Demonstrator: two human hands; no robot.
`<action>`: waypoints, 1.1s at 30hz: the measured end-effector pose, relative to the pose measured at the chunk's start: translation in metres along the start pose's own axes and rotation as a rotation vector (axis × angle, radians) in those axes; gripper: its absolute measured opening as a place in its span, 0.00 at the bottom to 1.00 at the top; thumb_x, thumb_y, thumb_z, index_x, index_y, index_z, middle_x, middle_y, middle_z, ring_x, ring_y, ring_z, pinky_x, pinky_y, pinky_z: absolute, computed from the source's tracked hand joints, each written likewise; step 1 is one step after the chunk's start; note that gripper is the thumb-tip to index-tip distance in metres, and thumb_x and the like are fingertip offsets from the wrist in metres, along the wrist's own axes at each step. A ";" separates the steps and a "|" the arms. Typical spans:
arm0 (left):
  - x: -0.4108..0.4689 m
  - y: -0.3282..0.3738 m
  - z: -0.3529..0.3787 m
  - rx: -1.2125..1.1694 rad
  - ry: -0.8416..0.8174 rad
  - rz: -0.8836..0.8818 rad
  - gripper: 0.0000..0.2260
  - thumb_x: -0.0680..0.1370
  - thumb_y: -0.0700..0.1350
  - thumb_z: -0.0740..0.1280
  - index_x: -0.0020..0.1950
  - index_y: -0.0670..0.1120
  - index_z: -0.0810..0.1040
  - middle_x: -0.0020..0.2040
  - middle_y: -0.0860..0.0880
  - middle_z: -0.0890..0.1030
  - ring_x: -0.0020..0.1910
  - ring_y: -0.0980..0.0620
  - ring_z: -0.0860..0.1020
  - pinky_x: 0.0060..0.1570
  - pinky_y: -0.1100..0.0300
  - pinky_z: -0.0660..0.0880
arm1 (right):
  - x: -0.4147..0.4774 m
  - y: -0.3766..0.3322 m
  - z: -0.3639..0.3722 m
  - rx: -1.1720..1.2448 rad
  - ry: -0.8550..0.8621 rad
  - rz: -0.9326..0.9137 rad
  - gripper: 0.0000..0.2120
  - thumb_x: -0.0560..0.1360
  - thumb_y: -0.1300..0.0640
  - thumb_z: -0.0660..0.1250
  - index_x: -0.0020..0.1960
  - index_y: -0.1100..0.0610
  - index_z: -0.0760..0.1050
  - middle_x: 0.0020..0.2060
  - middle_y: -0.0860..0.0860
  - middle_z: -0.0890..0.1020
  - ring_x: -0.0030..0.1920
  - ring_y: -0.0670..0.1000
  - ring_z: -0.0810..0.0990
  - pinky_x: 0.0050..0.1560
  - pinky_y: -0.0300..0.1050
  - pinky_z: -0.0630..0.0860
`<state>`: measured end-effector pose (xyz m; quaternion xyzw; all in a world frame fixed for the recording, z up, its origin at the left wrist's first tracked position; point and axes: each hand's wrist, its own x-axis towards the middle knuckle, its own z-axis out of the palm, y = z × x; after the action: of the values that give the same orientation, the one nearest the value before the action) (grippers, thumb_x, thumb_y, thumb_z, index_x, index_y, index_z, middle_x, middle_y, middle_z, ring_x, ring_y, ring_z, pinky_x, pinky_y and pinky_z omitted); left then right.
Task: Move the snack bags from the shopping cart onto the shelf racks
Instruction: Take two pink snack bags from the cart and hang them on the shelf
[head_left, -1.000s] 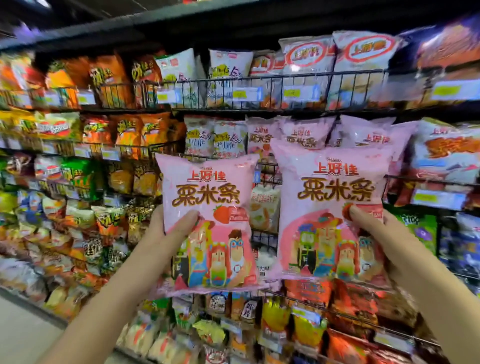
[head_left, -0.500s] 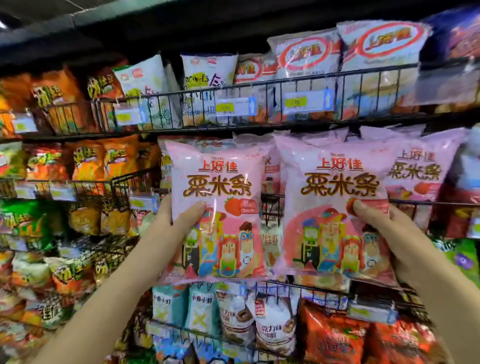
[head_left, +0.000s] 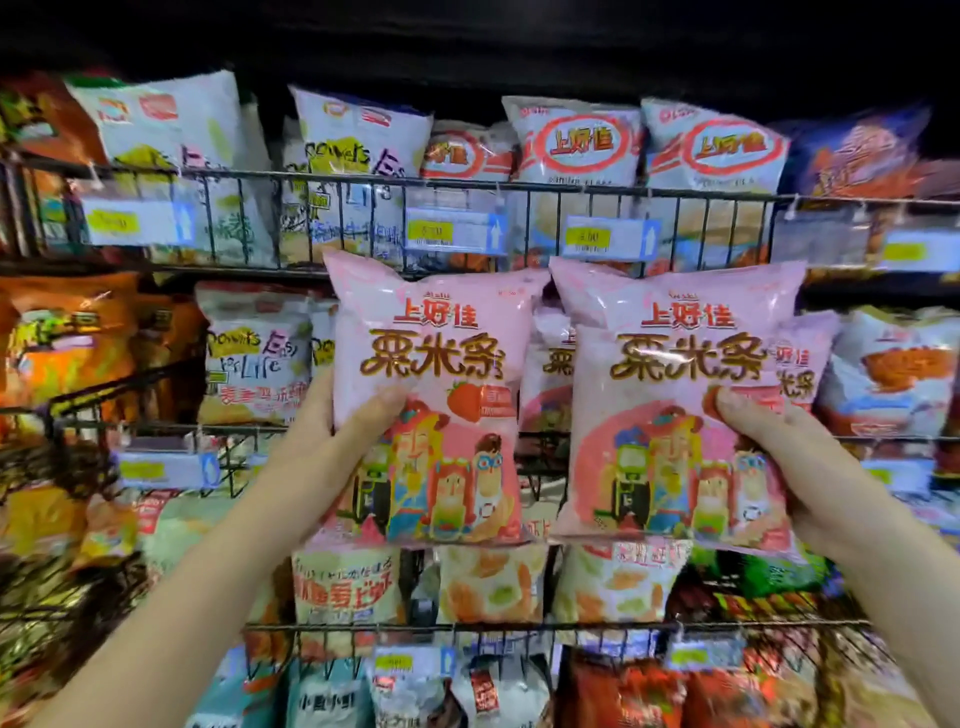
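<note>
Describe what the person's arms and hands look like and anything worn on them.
The left hand and right hand are bare: no gloves, rings or bracelets show. The left forearm and right forearm are bare too, with no sleeve or watch in view down to the frame edge.

I read 上好佳 over 粟米条 on the left pink bag (head_left: 426, 358), and likewise on the right pink bag (head_left: 675, 358) beside it. Up and right of the left pink bag, white bags (head_left: 584, 143) carry 上好佳 in red ovals.
</note>
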<state>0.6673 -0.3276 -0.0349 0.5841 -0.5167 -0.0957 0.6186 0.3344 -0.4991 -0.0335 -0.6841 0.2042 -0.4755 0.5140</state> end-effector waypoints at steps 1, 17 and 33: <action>0.004 -0.001 -0.003 -0.017 -0.008 0.003 0.23 0.71 0.70 0.67 0.63 0.66 0.71 0.49 0.76 0.79 0.48 0.76 0.78 0.46 0.67 0.71 | 0.001 0.001 0.001 -0.004 -0.003 -0.009 0.37 0.53 0.33 0.83 0.56 0.52 0.85 0.54 0.58 0.87 0.51 0.59 0.87 0.49 0.55 0.85; 0.039 0.004 -0.002 -0.114 -0.033 0.008 0.22 0.65 0.76 0.71 0.55 0.74 0.73 0.58 0.62 0.84 0.56 0.56 0.85 0.62 0.43 0.78 | 0.069 -0.032 -0.007 -0.156 -0.016 -0.224 0.17 0.74 0.44 0.72 0.59 0.52 0.79 0.48 0.45 0.88 0.48 0.45 0.87 0.43 0.35 0.81; 0.035 0.001 0.013 -0.079 0.024 -0.023 0.21 0.64 0.75 0.70 0.55 0.75 0.73 0.60 0.58 0.84 0.57 0.50 0.84 0.62 0.40 0.78 | 0.089 0.011 -0.022 -0.502 -0.038 -0.131 0.15 0.76 0.46 0.72 0.59 0.40 0.71 0.55 0.32 0.79 0.59 0.40 0.79 0.66 0.41 0.69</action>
<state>0.6723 -0.3607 -0.0184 0.5660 -0.4984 -0.1161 0.6464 0.3587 -0.5831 -0.0037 -0.8110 0.2613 -0.4291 0.2998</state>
